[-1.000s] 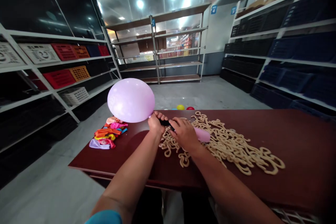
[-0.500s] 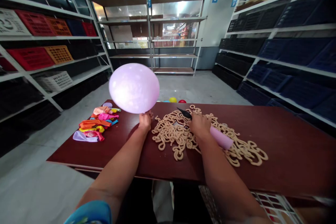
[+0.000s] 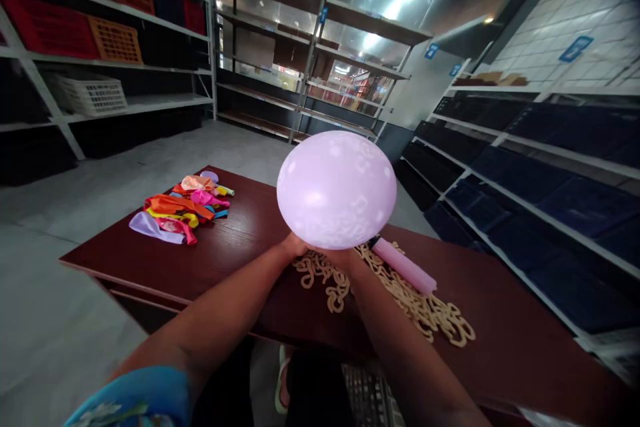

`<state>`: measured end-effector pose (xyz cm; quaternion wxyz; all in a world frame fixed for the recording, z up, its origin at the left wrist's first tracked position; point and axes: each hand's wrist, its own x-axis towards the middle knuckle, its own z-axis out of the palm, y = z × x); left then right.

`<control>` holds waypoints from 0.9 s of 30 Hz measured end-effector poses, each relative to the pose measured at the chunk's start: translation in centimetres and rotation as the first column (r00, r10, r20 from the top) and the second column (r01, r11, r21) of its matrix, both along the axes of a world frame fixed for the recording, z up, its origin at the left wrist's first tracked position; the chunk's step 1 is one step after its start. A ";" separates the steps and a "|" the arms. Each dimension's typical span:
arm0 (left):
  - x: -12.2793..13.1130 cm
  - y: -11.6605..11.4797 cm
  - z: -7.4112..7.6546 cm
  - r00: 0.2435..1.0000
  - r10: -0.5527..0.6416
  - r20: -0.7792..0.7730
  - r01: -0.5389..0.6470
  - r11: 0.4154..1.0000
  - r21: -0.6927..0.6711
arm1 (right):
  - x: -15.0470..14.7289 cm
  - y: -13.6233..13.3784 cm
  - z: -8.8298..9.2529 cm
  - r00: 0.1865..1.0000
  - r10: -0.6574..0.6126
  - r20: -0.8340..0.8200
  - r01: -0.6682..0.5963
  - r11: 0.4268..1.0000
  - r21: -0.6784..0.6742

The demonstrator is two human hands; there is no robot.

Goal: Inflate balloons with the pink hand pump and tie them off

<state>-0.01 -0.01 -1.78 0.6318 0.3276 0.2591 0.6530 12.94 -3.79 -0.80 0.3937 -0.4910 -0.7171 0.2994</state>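
An inflated pale purple balloon (image 3: 337, 189) with faint white prints floats just above the dark red table (image 3: 240, 247). My left hand (image 3: 294, 246) and my right hand (image 3: 345, 257) meet under it at its neck, fingers closed there and mostly hidden behind the balloon. A pink hand pump (image 3: 404, 266) with a black nozzle lies on the table just right of my hands, on a heap of beige chain links (image 3: 410, 297).
A pile of flat coloured balloons (image 3: 181, 210) lies at the table's far left corner. Metal shelving with red, orange and white crates (image 3: 87, 93) lines the left wall. Shelves of dark blue bins (image 3: 550, 193) line the right. Grey floor surrounds the table.
My right hand has let go of the pump, which now lies on the chain links, and joined my left hand at the balloon's neck. The view has swung left and the balloon moved toward the centre.
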 end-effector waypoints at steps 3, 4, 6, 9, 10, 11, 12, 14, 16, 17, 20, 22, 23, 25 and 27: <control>0.2 -0.1 0.3 0.971 -0.061 -0.233 0.110 0.973 0.204 | -0.8 0.6 0.8 0.962 0.003 -0.273 -0.026 0.997 -0.077; 0.2 -0.2 0.4 0.954 -0.093 -0.286 0.156 0.966 0.208 | -1.1 0.8 1.0 0.934 -0.010 -0.356 -0.027 0.995 -0.098; 0.2 -0.3 0.8 0.883 -0.241 -0.402 0.317 0.939 0.135 | -1.7 1.1 1.0 0.866 -0.045 -0.498 -0.039 0.987 -0.159; -0.1 -0.3 1.2 0.672 -0.494 -0.552 0.583 0.812 -0.017 | -2.1 1.3 0.2 0.731 -0.103 -0.675 -0.095 0.964 -0.250; -0.2 -0.3 1.3 0.614 -0.539 -0.577 0.636 0.770 -0.042 | -2.2 1.3 -0.1 0.678 -0.117 -0.726 -0.113 0.959 -0.260; -0.3 -0.3 1.3 0.578 -0.566 -0.588 0.672 0.739 -0.051 | -2.1 1.4 -0.4 0.626 -0.128 -0.769 -0.117 0.960 -0.255; -0.4 -0.2 1.3 0.556 -0.585 -0.591 0.698 0.714 -0.050 | -2.0 1.4 -0.6 0.582 -0.136 -0.802 -0.111 0.964 -0.244; -0.6 -0.1 1.4 0.530 -0.608 -0.591 0.734 0.678 -0.040 | -1.9 1.3 -0.7 0.525 -0.130 -0.841 -0.116 0.968 -0.222; -0.7 0.0 1.5 0.509 -0.630 -0.586 0.758 0.651 -0.041 | -1.8 1.3 -0.6 0.497 -0.109 -0.861 -0.162 0.963 -0.216; -0.8 0.0 1.6 0.504 -0.643 -0.577 0.766 0.641 -0.045 | -1.7 1.2 -0.5 0.483 -0.104 -0.869 -0.189 0.957 -0.219; -0.9 -0.1 1.7 0.513 -0.690 -0.511 0.780 0.623 -0.058 | -1.7 1.0 -0.2 0.462 -0.103 -0.881 -0.257 0.935 -0.244; -0.9 -0.3 1.6 0.538 -0.709 -0.456 0.780 0.624 -0.051 | -1.7 0.9 -0.1 0.457 -0.098 -0.884 -0.287 0.925 -0.251; -0.8 -0.3 1.5 0.554 -0.715 -0.425 0.777 0.628 -0.043 | -1.7 0.9 -0.1 0.454 -0.095 -0.886 -0.295 0.922 -0.250; -0.7 -0.5 1.3 0.594 -0.718 -0.362 0.763 0.645 -0.029 | -1.7 0.8 -0.1 0.451 -0.093 -0.888 -0.288 0.926 -0.244; -0.5 -0.6 1.2 0.632 -0.716 -0.297 0.742 0.670 -0.035 | -1.7 0.9 -0.2 0.460 -0.088 -0.883 -0.271 0.933 -0.235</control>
